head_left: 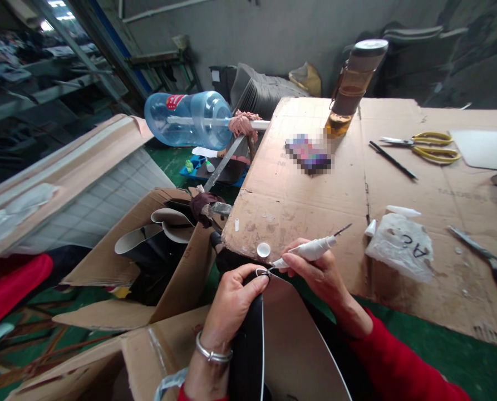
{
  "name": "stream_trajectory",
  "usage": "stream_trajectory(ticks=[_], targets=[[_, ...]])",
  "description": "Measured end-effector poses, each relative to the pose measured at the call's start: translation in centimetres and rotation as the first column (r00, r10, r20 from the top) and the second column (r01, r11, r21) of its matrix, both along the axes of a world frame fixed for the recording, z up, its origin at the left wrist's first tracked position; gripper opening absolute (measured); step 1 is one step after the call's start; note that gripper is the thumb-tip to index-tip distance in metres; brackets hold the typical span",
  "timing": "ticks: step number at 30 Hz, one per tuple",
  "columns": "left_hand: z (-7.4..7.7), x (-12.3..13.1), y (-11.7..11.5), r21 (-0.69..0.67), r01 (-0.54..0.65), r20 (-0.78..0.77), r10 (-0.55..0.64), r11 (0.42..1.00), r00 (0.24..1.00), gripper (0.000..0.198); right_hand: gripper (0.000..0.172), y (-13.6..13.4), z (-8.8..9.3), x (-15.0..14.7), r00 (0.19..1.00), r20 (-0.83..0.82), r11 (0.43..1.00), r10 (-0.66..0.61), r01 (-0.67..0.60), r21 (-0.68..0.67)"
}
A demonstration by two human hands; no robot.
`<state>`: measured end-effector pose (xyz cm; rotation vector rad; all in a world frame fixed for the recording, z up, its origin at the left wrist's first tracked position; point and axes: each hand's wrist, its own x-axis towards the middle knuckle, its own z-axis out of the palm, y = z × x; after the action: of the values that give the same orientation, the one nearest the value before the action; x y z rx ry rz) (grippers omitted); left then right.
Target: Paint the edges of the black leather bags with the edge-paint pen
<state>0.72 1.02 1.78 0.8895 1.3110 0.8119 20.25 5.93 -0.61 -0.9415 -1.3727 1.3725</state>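
My left hand (231, 301), with a silver bangle at its wrist, pinches the top edge of a black sheet piece (292, 340) that has a beige inner face and white edging. It hangs folded below my fingers. My right hand (321, 273) grips a tool with a white wrapped handle (310, 249). A thin metal spike sticks out of its far end, and its other tip touches the piece's edge beside my left thumb. The exact contact is partly hidden by my fingers. Just beyond, a small round white cap (264, 249) lies on the cardboard-covered table (298, 211).
On the table are a drinking bottle (352, 83), a blurred-out phone-like object (309, 154), yellow-handled scissors (434, 147), a black pen (392, 160), a plastic bag (400, 248) and black scissors (494, 262). A cardboard box (185, 278) with dark curled pieces stands left, below a blue water jug (190, 120).
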Motion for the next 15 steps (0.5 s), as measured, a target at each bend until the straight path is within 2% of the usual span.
stream_trajectory(ticks=[5, 11, 15], targets=[[-0.18, 0.1, 0.02, -0.006, -0.008, -0.001, 0.008, 1.0, 1.0, 0.02, 0.02, 0.14, -0.07, -0.04, 1.0, 0.001, 0.999, 0.026, -0.026, 0.018], [-0.03, 0.5, -0.15, -0.018, -0.025, 0.011, 0.026, 1.0, 1.0, 0.016, 0.019, 0.18, 0.06, 0.13, 0.997, -0.058, 0.998, 0.044, -0.046, -0.043], [0.1, 0.91, -0.16, -0.07, -0.088, 0.078, 0.094, 0.994, 0.993, 0.018, 0.024, 0.01, 0.06, 0.31, 0.998, -0.064, 0.998, 0.021, -0.025, -0.065]])
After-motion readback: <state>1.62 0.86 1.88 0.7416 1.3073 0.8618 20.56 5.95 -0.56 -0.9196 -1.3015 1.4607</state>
